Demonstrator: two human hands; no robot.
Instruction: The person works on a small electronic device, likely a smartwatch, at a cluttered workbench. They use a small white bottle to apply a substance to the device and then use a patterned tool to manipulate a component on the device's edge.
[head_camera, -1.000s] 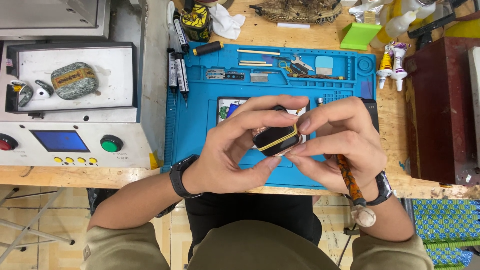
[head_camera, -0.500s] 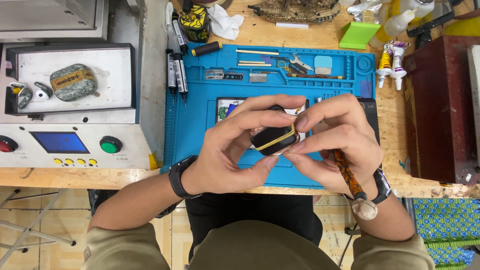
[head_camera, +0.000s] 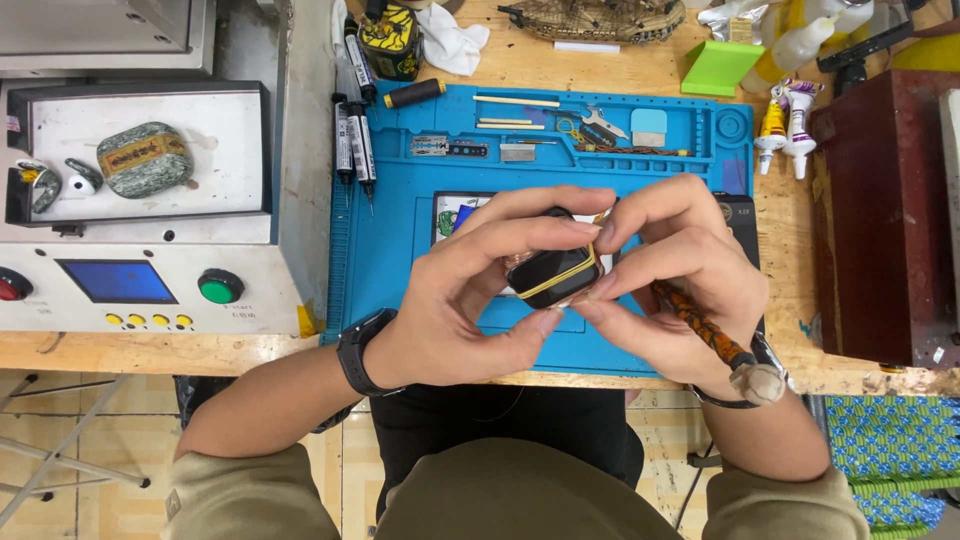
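While your left hand and right hand both pinched the small black device over the blue mat, its yellow band sat wrapped on; tools lay unused far

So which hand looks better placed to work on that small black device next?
Probably the right hand. The left hand cradles the small black device from below and above, steadying it, while the right-hand fingertips pinch its edge by the yellow band. A patterned tool is also tucked in the right hand.
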